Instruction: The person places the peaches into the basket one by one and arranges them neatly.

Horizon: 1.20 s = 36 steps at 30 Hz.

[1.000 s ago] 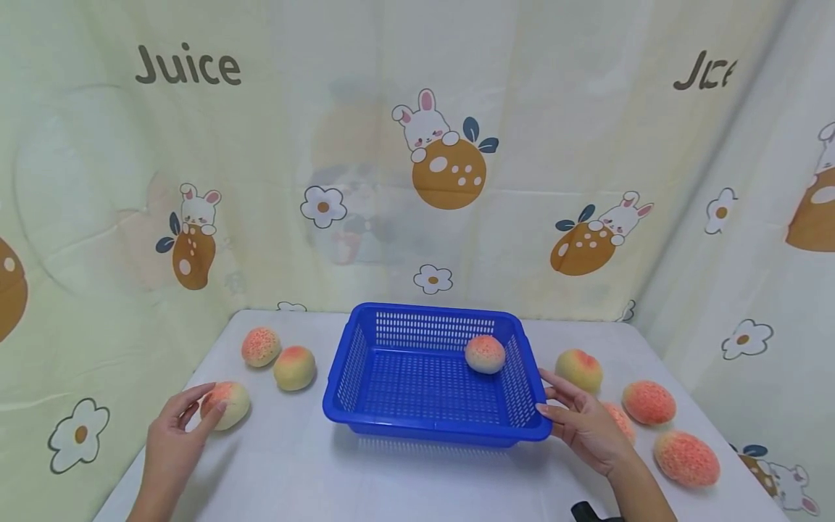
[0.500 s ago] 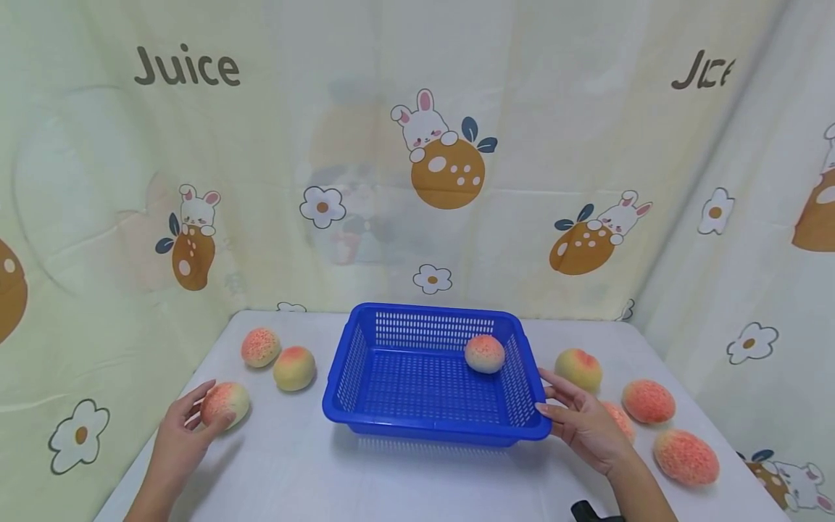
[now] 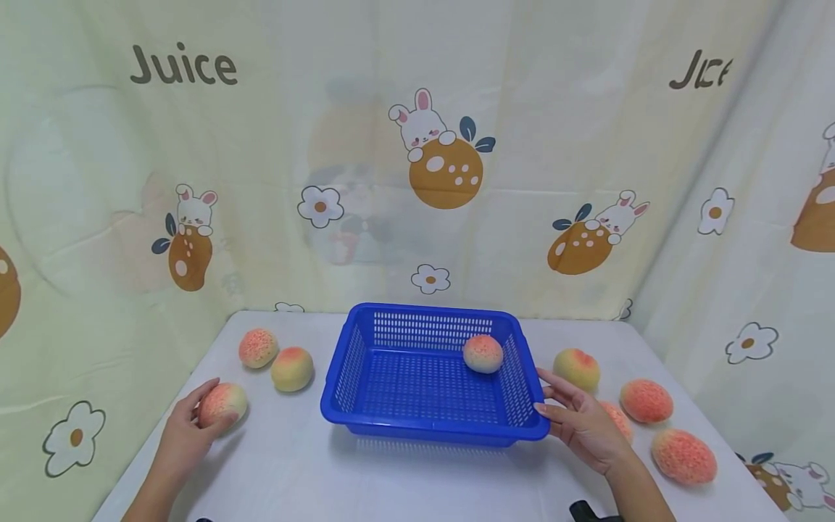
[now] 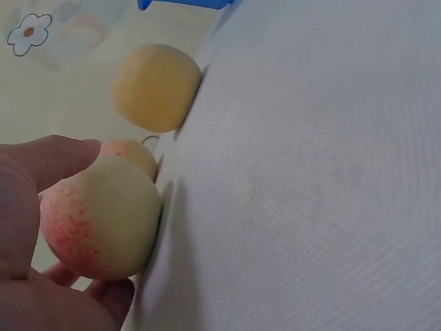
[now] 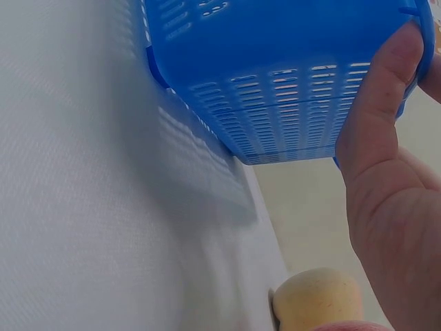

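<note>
At the left of the head view, my left hand (image 3: pixel 189 431) holds a pale peach with a red blush (image 3: pixel 223 407), its thumb and fingers on opposite sides. The left wrist view shows this peach (image 4: pixel 103 217) at the white tabletop, fingertips partly behind it. My right hand (image 3: pixel 587 420) pinches the right rim of a blue plastic basket (image 3: pixel 433 428), its thumb (image 5: pixel 393 62) over the edge in the right wrist view. One peach (image 3: pixel 483 354) lies inside the basket, towards its right side.
Two more peaches, one speckled (image 3: pixel 258 348) and one yellow (image 3: pixel 292 369), lie behind my left hand. Right of the basket are several others, including a yellow peach (image 3: pixel 577 370) and a red peach (image 3: pixel 683 457). A printed curtain (image 3: pixel 365 145) encloses the table (image 3: pixel 391 486).
My left thumb has moved lower on the peach, and the fingers have settled round it. The right hand and basket keep their places; the head view shifts slightly.
</note>
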Available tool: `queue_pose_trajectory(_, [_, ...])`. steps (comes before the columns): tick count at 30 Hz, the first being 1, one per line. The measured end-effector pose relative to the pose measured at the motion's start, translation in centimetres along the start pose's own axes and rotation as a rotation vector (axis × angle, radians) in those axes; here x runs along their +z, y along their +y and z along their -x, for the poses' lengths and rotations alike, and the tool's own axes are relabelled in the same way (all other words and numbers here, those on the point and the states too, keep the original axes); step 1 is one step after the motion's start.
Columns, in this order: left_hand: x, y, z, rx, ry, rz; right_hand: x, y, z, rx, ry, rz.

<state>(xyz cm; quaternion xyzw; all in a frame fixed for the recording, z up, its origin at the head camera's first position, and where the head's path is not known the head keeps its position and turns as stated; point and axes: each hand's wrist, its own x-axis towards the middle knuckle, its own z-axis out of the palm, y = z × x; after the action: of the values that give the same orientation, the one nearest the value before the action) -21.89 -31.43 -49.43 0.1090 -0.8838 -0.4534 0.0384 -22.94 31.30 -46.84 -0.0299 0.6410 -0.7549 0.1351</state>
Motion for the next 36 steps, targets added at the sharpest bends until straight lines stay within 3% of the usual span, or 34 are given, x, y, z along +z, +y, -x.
queue_pose_trajectory(10, [0.1, -0.2, -0.2, 0.036, 0.018, -0.039, 0.2, -0.1, 0.0, 0.015, 0.018, 0.005])
queue_pose_trajectory(17, [0.1, -0.2, -0.3, 0.011, 0.003, -0.02, 0.2, -0.2, 0.0, 0.021, 0.023, 0.009])
queue_pose_trajectory(26, [0.8, -0.1, 0.1, 0.055, 0.043, 0.0, 0.2, -0.3, 0.0, 0.026, 0.018, 0.013])
queue_pose_trajectory(36, [1.3, 0.2, 0.5, 0.018, 0.069, 0.033, 0.0, -0.2, 0.0, 0.009, 0.004, 0.01])
